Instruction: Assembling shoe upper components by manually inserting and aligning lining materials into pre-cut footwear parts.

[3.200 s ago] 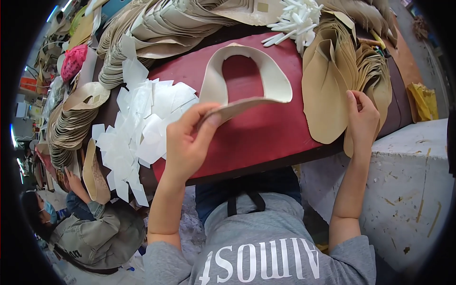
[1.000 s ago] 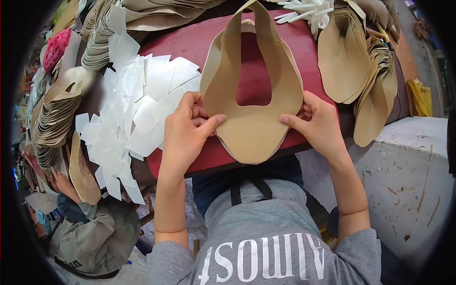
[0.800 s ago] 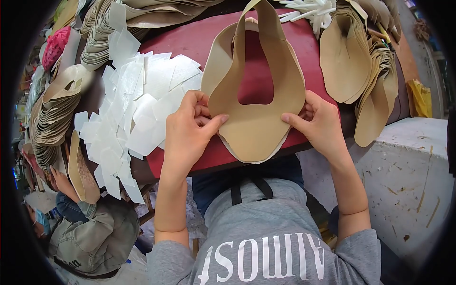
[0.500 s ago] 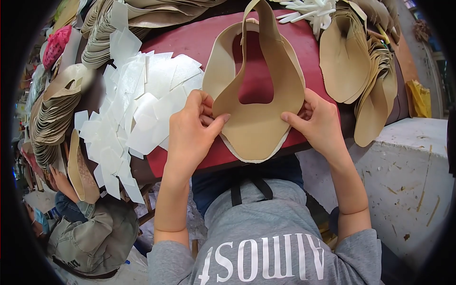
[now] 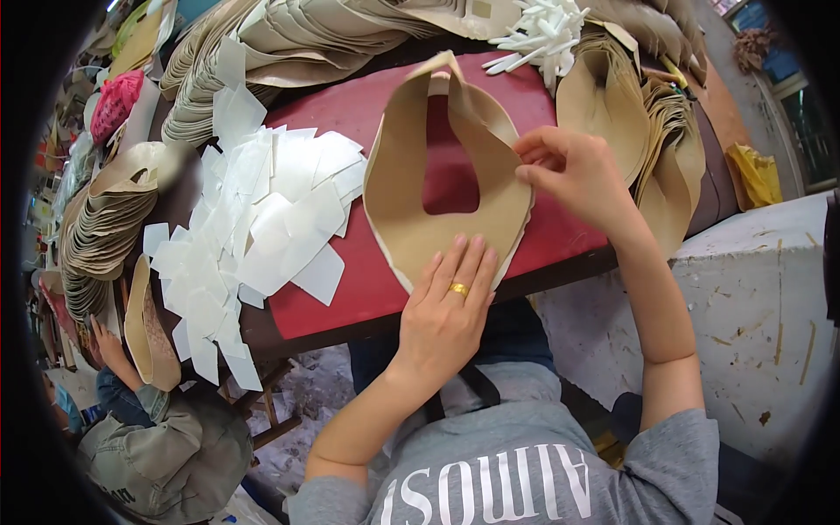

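Note:
A tan shoe upper with a pale lining edge lies on the red mat in front of me, its rounded end toward me and its two sides meeting at the far end. Through its central opening the mat shows. My left hand, with a gold ring, rests on the near end, fingers stretched out flat. At the upper's right edge my right hand pinches the rim between thumb and fingers. Left of the upper spreads a heap of thin white cut pieces.
Stacked tan uppers stand at the right, the back and the left. White sticks lie at the back. A white block and yellow bag are at right. Another person's hand is at far left.
My left hand has gone from the upper's left edge to flat on its near end. My right hand has slid farther up the right edge. The upper's far end now lies lower.

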Demonstrator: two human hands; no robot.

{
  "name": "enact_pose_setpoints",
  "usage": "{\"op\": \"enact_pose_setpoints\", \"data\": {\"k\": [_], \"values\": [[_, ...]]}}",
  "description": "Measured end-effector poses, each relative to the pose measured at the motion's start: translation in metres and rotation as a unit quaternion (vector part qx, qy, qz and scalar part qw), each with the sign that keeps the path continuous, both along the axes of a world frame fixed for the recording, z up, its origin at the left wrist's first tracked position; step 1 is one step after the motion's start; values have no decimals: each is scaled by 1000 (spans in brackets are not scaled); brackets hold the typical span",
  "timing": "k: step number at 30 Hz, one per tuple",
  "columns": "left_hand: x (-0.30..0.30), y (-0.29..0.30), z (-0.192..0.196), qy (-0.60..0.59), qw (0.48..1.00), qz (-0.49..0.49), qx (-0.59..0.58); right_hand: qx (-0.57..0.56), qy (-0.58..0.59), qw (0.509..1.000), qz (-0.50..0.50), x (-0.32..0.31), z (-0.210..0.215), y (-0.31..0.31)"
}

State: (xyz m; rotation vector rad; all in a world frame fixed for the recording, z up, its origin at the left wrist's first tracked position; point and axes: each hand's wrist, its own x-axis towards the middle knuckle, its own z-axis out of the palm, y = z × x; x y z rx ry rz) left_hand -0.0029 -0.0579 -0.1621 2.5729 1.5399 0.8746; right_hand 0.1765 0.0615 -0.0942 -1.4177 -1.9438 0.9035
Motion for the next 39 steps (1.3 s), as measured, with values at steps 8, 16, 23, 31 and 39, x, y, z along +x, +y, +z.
{"op": "enact_pose_setpoints", "data": {"k": [8, 16, 23, 31, 39], "values": [[19, -3, 21, 38, 998, 15, -43, -33, -30, 997, 57, 25, -8, 33], [44, 18, 28, 55, 995, 60, -62, 32, -96, 991, 87, 19, 3, 30], [55, 21, 7, 87, 995, 53, 0, 169, -34, 979, 105, 40, -19, 35], [66, 37, 22, 86, 994, 64, -27, 240, -83, 963, 92, 37, -13, 24], [63, -7, 4, 222, 973, 49, 47, 211, -84, 966, 127, 56, -20, 24]]}}
